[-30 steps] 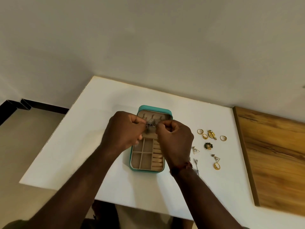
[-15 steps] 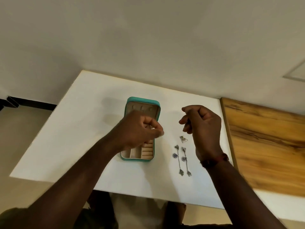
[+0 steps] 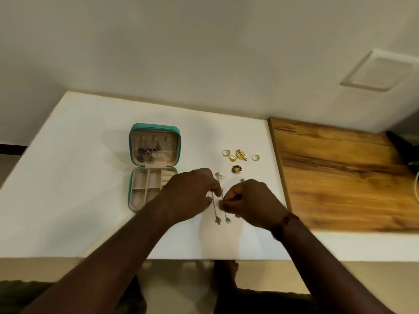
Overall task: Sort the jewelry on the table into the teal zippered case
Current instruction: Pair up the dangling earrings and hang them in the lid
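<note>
The teal zippered case [image 3: 132, 177] lies open on the white table [image 3: 79, 189], with dark silver earrings [image 3: 147, 151] hanging in its lid. Its beige compartments look bare. Right of the case, my left hand [image 3: 190, 196] and my right hand [image 3: 251, 202] pinch the tops of two long silver drop earrings [image 3: 221, 217], one in each hand. Their lower ends rest on the table. Beyond the hands lie a silver triangular piece [image 3: 220, 176], a dark flower stud [image 3: 236, 169], a gold flower piece [image 3: 241, 154] and three gold rings [image 3: 226, 152].
A brown wooden surface [image 3: 340, 175] adjoins the table on the right, with a dark object [image 3: 401, 146] and a white cable [image 3: 416, 184] at its far right. The wall runs behind the table. The table's near edge lies just below my forearms.
Both hands left the case lid, where the dark earrings now hang, and moved right and down onto the two long silver earrings. The view shifted to the right.
</note>
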